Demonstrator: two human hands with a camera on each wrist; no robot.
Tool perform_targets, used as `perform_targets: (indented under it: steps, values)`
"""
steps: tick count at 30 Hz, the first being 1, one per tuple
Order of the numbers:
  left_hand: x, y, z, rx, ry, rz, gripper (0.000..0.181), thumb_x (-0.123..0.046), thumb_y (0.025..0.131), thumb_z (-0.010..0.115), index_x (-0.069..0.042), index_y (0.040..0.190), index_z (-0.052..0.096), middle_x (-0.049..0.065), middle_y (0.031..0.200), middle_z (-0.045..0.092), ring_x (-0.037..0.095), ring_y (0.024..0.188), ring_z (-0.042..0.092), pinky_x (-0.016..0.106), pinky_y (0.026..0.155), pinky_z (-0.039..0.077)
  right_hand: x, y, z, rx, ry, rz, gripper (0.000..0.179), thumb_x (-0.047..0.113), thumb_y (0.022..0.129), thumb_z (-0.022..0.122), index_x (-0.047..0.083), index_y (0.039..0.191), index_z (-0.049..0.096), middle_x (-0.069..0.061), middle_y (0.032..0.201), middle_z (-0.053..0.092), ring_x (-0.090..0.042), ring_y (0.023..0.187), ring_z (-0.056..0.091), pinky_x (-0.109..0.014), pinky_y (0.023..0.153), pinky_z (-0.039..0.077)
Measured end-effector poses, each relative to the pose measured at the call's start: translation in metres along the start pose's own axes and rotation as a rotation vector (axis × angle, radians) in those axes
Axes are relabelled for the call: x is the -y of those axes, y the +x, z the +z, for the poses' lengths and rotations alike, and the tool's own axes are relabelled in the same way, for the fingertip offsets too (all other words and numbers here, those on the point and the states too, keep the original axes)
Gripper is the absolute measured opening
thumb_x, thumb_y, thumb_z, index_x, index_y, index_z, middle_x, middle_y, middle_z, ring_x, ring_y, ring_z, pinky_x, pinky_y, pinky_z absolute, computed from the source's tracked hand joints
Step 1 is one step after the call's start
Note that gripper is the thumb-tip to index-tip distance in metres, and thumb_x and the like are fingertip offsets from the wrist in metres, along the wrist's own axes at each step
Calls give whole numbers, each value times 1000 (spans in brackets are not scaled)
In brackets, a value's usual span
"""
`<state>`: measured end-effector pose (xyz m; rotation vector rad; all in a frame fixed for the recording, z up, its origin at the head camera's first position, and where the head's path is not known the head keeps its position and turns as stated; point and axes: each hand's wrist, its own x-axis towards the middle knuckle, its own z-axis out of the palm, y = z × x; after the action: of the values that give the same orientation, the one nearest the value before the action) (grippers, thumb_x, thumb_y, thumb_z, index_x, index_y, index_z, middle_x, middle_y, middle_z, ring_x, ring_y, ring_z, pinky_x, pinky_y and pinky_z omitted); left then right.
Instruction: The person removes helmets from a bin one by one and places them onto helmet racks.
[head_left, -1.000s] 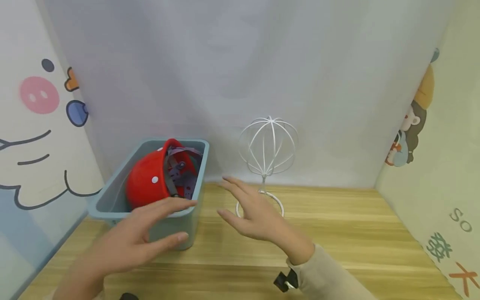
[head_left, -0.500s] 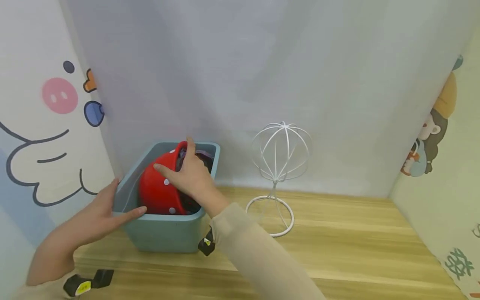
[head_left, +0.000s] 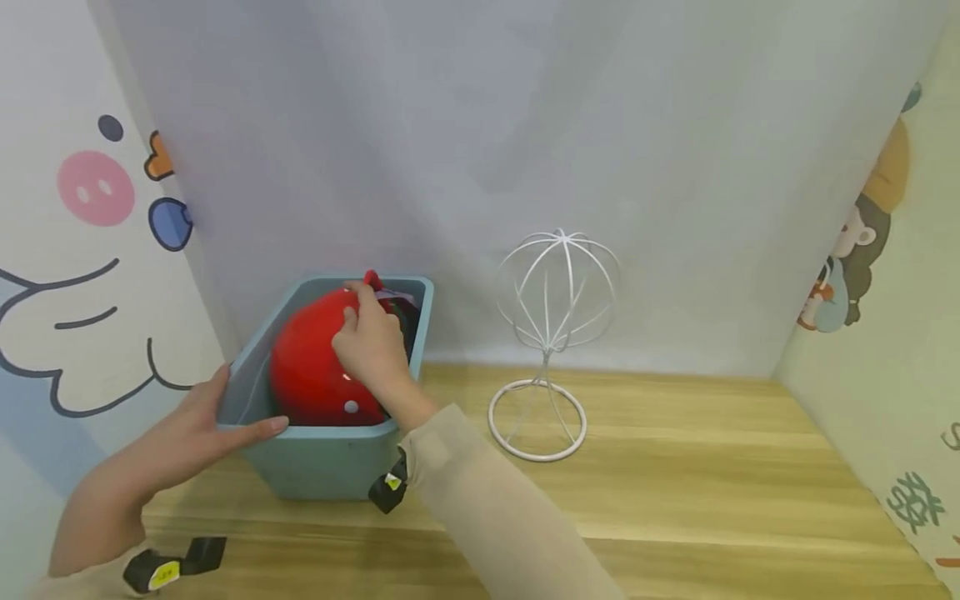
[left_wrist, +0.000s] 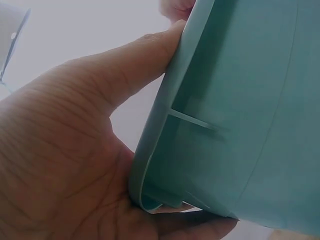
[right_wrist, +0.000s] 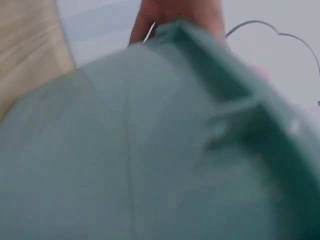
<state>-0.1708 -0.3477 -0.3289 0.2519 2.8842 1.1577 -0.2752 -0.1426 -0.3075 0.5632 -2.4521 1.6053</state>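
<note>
A red helmet (head_left: 307, 358) with white dots lies on its side in a blue-green plastic bin (head_left: 337, 467); its straps partly show at the open side. My right hand (head_left: 371, 342) reaches in over the bin and grips the helmet by its rim, some fingers hidden inside. At the bin's near left corner, my left hand (head_left: 191, 433) holds the rim, thumb along the front edge. The left wrist view shows that corner set in the crook of the left hand (left_wrist: 75, 125). Mostly the bin's outer wall (right_wrist: 100, 150) fills the blurred right wrist view.
Right of the bin, a white wire stand (head_left: 547, 350) with a round cage top stands on the wooden table (head_left: 675, 467). A grey curtain (head_left: 480, 150) hangs behind, and printed walls border both sides.
Both hands have come to the bin: the left took hold of its corner, the right went into it and took the helmet's rim. The helmet has turned, its opening now facing more away.
</note>
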Motion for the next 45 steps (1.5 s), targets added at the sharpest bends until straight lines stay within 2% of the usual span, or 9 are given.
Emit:
perform_targets:
  steps: [7, 11, 15, 25, 30, 32, 36, 41, 45]
  values:
    - [3, 0, -6, 18, 59, -41, 110, -49, 93, 67, -2, 159, -8, 34, 160, 14, 59, 137, 26, 80, 89, 38, 0, -5, -12, -223, 201, -252, 35, 20, 106, 50, 24, 141, 55, -1, 62, 58, -11, 48, 51, -19, 59, 54]
    - [4, 0, -6, 1, 13, 18, 110, -41, 92, 72, -20, 161, -11, 23, 165, 8, 54, 141, 17, 83, 89, 32, 6, -11, -29, -317, 408, -322, 30, 24, 106, 50, 25, 135, 58, 3, 107, 68, -9, 70, 62, -23, 71, 58]
    - [3, 3, -3, -15, -31, 101, 110, -30, 89, 76, -38, 160, -8, 15, 165, 10, 48, 140, 16, 83, 88, 32, 11, -23, -53, -355, 559, -353, 29, 26, 107, 48, 25, 134, 57, 7, 130, 60, -17, 62, 62, -28, 64, 59]
    - [3, 1, 1, -22, -80, 203, 102, -17, 89, 77, -41, 160, 8, -2, 156, 32, 26, 137, 27, 77, 87, 41, 2, -62, -91, -493, 742, -514, 29, 22, 107, 47, 8, 130, 58, -6, 106, 65, -17, 42, 44, -21, 44, 43]
    - [3, 1, 0, -48, -10, 261, 92, -13, 88, 78, -38, 158, 24, -11, 145, 44, 9, 127, 38, 45, 85, 55, -4, -77, -107, -469, 827, -494, 31, 23, 107, 47, 4, 129, 56, 1, 65, 51, -15, 42, 39, -21, 44, 41]
    - [4, 1, -3, -50, 7, 248, 92, -15, 89, 77, -40, 158, 23, -11, 147, 42, 12, 127, 38, 40, 81, 56, -4, -79, -112, -459, 827, -494, 30, 23, 107, 47, 4, 129, 56, 3, 56, 42, -14, 42, 39, -22, 44, 41]
    - [8, -1, -6, -25, -12, 181, 96, -22, 93, 73, -39, 161, 8, -3, 156, 35, 25, 134, 34, 64, 82, 53, 0, -81, -123, -470, 835, -505, 26, 20, 107, 47, 9, 127, 60, 1, 65, 53, -15, 50, 50, -24, 50, 50]
    - [13, -5, -8, 23, 51, 5, 103, -39, 97, 65, -5, 160, -8, 32, 153, 32, 54, 129, 43, 67, 85, 51, 0, -78, -146, -480, 927, -586, 26, 15, 107, 44, 9, 128, 59, -14, 118, 61, -31, 96, 67, -46, 83, 59]
    - [16, -5, -10, 62, 126, -141, 115, -50, 98, 60, 10, 150, -23, 49, 151, 8, 67, 131, 27, 77, 93, 37, -7, -73, -175, -537, 991, -614, 27, 14, 107, 45, 6, 129, 57, -18, 126, 56, -34, 103, 66, -46, 89, 57]
